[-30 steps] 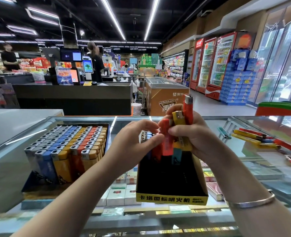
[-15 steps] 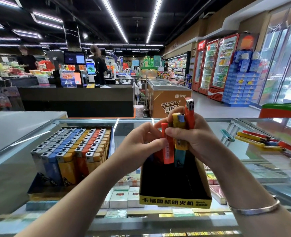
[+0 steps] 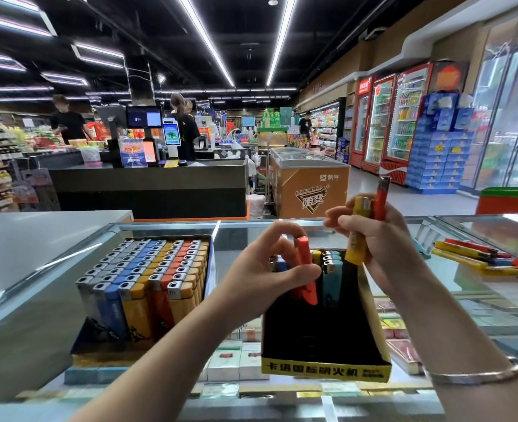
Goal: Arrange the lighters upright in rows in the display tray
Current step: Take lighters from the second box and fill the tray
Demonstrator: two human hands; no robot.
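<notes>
Glass counter (image 3: 297,233) carries: full lighter tray (image 3: 143,287) on the left, black-and-yellow display tray (image 3: 324,368) at centre, loose lighters (image 3: 477,258) lying flat on the right.

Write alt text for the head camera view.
A person's left hand lowers an orange lighter into a black-and-yellow display tray on a glass counter, while the right hand grips a yellow lighter and a red lighter. A full tray of lighters stands left.

left hand (image 3: 269,266) pinching (thumb and fingers curled), right hand (image 3: 376,239) raised, gripping
</notes>
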